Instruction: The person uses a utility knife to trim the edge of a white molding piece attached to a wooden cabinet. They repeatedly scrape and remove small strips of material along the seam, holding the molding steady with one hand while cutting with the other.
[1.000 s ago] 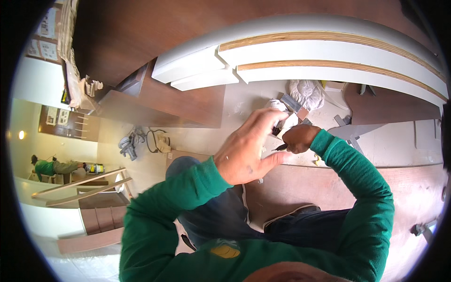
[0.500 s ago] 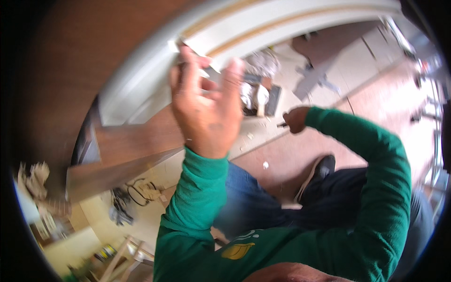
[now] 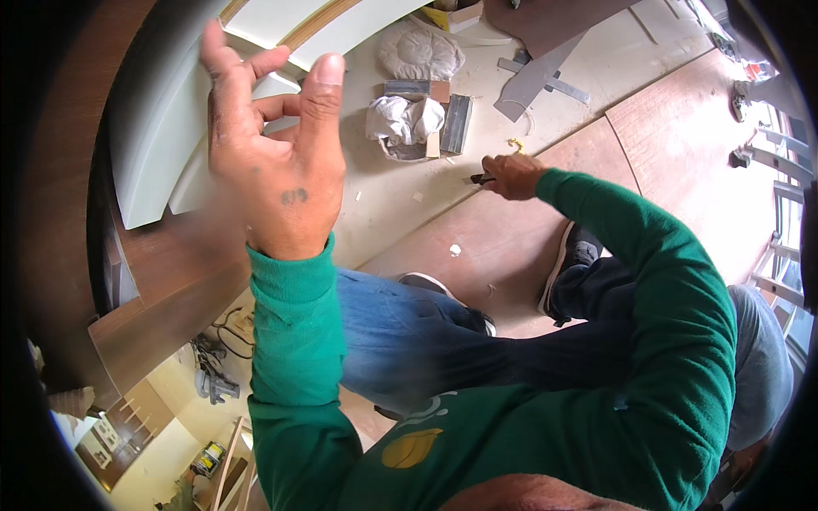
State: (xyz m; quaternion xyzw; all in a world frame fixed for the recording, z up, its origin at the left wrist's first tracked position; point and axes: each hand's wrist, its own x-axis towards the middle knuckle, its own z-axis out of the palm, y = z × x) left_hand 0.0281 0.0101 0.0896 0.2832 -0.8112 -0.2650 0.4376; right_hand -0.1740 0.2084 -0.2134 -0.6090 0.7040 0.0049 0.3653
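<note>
Brown boards (image 3: pixel 673 123) underlie right fingers (image 3: pixel 496 173) gripping perhaps a knife (image 3: pixel 481 179); parted left fingers (image 3: pixel 320 102) partly hide white panels (image 3: pixel 152 157).

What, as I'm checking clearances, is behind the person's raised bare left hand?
Long white panels with tan wooden edges show beyond the left hand, with a reddish-brown wooden panel near its wrist. Whatever this hand covers cannot be seen.

Floor (image 3: pixel 375 226), pale; 2 brown boards (image 3: pixel 520 264) laid flat, edges meeting. Wall (image 3: pixel 155 464), cream, lower left. Window (image 3: pixel 801 328), right edge, bright light.
</note>
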